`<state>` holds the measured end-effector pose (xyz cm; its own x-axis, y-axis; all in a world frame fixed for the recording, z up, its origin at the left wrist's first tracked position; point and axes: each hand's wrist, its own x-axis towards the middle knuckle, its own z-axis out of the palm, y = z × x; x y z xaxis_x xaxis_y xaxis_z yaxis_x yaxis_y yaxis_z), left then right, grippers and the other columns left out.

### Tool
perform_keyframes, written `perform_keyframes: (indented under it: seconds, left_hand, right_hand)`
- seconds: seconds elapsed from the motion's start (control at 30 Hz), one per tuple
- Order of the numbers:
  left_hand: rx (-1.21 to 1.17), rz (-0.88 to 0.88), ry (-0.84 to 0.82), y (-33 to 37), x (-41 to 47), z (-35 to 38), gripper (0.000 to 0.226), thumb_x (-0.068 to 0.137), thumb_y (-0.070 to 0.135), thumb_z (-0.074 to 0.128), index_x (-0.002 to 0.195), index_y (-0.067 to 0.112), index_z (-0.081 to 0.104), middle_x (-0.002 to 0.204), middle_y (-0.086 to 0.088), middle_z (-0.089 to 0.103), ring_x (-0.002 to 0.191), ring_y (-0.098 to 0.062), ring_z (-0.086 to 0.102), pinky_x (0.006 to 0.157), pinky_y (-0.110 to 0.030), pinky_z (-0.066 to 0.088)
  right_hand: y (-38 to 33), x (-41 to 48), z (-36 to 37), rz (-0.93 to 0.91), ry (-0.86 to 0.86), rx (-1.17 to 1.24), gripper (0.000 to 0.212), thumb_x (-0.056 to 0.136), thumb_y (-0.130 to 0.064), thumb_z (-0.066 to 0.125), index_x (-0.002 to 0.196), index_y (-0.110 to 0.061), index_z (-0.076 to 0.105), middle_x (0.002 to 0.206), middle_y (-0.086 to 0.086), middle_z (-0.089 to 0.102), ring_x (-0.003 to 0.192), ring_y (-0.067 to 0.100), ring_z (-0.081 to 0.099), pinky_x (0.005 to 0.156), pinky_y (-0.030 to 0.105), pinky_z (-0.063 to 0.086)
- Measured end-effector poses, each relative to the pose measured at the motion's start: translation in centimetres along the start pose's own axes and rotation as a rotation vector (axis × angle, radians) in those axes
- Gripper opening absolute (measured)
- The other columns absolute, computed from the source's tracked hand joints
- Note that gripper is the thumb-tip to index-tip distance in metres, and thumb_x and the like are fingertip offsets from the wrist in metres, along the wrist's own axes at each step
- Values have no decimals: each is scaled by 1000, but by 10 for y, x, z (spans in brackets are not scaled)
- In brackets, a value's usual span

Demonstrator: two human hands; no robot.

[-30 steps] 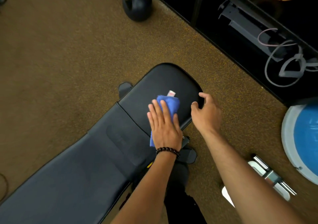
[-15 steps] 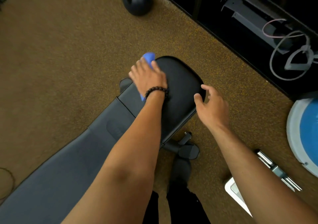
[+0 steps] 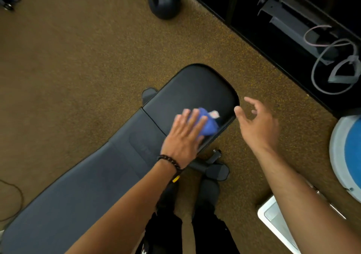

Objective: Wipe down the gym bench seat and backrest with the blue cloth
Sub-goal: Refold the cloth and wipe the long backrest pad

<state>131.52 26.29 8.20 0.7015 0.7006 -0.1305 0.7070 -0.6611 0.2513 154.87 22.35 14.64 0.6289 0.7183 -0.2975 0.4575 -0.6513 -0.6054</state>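
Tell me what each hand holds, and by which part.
Left hand presses the blue cloth flat under its palm and fingers on the seat. Right hand holds nothing, open beside the seat.

No text, brand, number or sign can be read; the small white tag [image 3: 214, 114] on the blue cloth [image 3: 208, 126] is too blurred.
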Motion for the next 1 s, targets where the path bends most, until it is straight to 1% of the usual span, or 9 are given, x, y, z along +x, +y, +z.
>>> perform_keyframes:
  seconds: [0.07, 0.17, 0.23, 0.37, 0.5, 0.6, 0.73, 0.87, 1.0]
  left_hand:
    - [-18, -296, 75, -32, 4, -7, 59, 109, 34, 38, 163, 17, 23, 171, -15, 15, 159, -38, 9, 128, -55, 11]
    - [-120, -716, 173, -42, 60, -20, 62, 109, 38, 28, 164, 13, 14, 171, -20, 8, 158, -40, 4, 129, -53, 5]
    - [-191, -804, 186, -22, 105, -21, 64, 108, 39, 26, 164, 10, 13, 171, -21, 6, 158, -40, 2, 129, -53, 3]
    - [-118, -462, 128, 39, 132, -2, 65, 108, 39, 29, 163, 7, 16, 171, -21, 9, 158, -41, 6, 129, -52, 5]
    - [-59, -60, -17, 63, 80, 9, 63, 109, 38, 27, 164, 11, 12, 172, -16, 7, 159, -37, 4, 128, -52, 9]
    - [8, 106, -116, 53, 24, 9, 68, 108, 39, 33, 165, 14, 4, 173, -11, -2, 160, -34, -6, 129, -50, 7]
    - [80, 242, -188, 22, -55, 6, 83, 100, 29, 49, 165, 18, -1, 173, -8, -9, 159, -34, -13, 130, -50, 4]
    - [10, 203, -71, -22, -101, 0, 61, 109, 31, 41, 164, 19, 18, 173, -8, 10, 160, -33, 2, 129, -51, 12]
    - [-57, -220, 84, -94, -95, -17, 56, 107, 28, 40, 162, 17, 29, 170, -13, 20, 158, -39, 10, 128, -55, 13]
  right_hand:
    - [2, -6, 1, 2, -13, -10, 45, 98, -46, 66, 139, -28, 62, 141, 1, 64, 129, 22, 60, 101, 41, 50]
    - [1, -13, 7, -8, -14, -23, 45, 98, -46, 65, 139, -28, 61, 142, -1, 63, 129, 22, 59, 100, 40, 48]
    - [0, -18, 10, -20, -13, -16, 45, 99, -47, 63, 139, -28, 61, 143, -2, 62, 129, 20, 58, 101, 40, 48]
    - [1, -23, 15, -33, 8, -4, 43, 101, -46, 58, 139, -27, 61, 140, -1, 63, 127, 20, 59, 99, 36, 46]
    - [-5, -30, 18, -22, 27, -33, 41, 102, -43, 57, 138, -25, 61, 140, 0, 64, 126, 21, 60, 91, 29, 39]
    - [-12, -40, 22, -34, 6, -43, 40, 103, -42, 56, 138, -25, 61, 140, 1, 65, 125, 22, 60, 90, 28, 38]
    - [-26, -60, 36, -109, -9, -36, 36, 101, -38, 58, 135, -26, 63, 139, 2, 65, 127, 25, 60, 102, 41, 46]
    - [-46, -86, 60, -216, -90, -77, 37, 97, -29, 63, 134, -25, 65, 143, 0, 63, 127, 25, 59, 104, 38, 44]
    - [-76, -114, 82, -297, -214, -126, 39, 97, -26, 65, 136, -27, 65, 146, -3, 60, 129, 22, 54, 101, 29, 38]
